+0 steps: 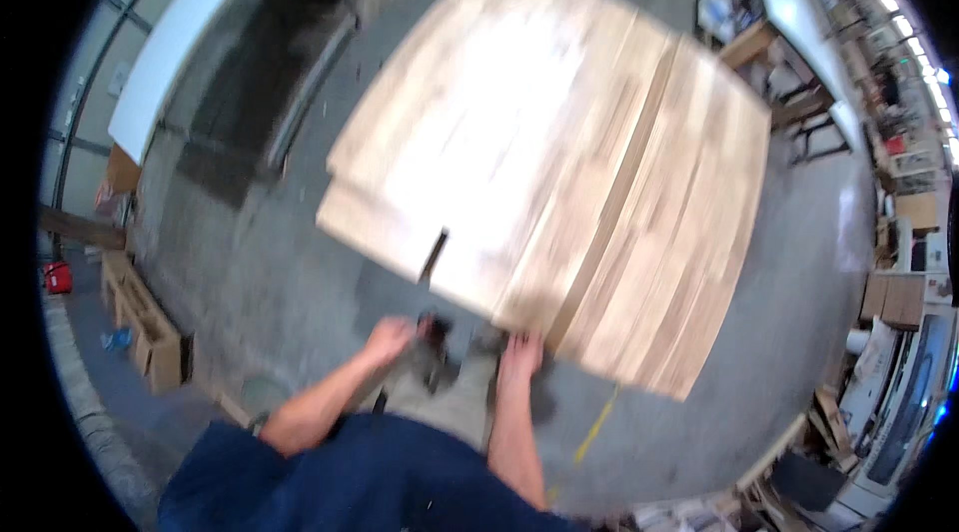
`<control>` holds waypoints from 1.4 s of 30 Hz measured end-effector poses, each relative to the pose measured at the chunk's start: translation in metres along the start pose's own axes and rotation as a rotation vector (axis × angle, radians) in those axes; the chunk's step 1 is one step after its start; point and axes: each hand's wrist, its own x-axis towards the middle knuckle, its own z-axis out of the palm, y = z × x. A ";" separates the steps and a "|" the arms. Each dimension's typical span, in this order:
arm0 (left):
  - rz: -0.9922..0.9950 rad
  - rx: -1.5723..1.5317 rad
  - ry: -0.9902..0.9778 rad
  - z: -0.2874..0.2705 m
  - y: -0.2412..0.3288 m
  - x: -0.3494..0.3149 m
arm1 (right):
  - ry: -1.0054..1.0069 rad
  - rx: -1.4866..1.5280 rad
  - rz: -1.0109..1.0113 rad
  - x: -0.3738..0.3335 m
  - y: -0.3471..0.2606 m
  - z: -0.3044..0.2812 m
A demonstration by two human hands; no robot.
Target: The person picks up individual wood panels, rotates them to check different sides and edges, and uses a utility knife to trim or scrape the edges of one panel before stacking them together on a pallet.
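Note:
A broad wooden panel (450,172) of pale joined strips lies before me, with glare across its left half. Beside it on the right is a second section (679,232), a darker lengthwise strip (624,182) running between them. A dark narrow mark (435,254), slot or object I cannot tell, sits by the near edge. My right hand (520,356) has its fingers curled over the near edge of the panel. Left of it, my left hand (390,339) is closed beside a blurred dark object (433,332); what it holds is unclear.
White-topped tables stand at the far left (170,52) and far right (789,12). A wooden crate-like frame (148,327) rests on the floor at left. Stacked boards and cartons (892,300) line the right side. A yellow line (597,424) marks the grey floor.

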 end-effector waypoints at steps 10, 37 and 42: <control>-0.983 -0.718 0.209 -0.103 -0.156 -0.123 | 0.430 0.004 -0.122 0.032 0.010 0.008; -0.837 -0.728 0.143 -0.091 -0.142 -0.120 | 0.194 -0.217 0.009 0.069 0.013 -0.015; -0.860 -0.707 0.138 -0.080 -0.143 -0.134 | 0.220 -0.217 -0.007 0.043 0.011 -0.005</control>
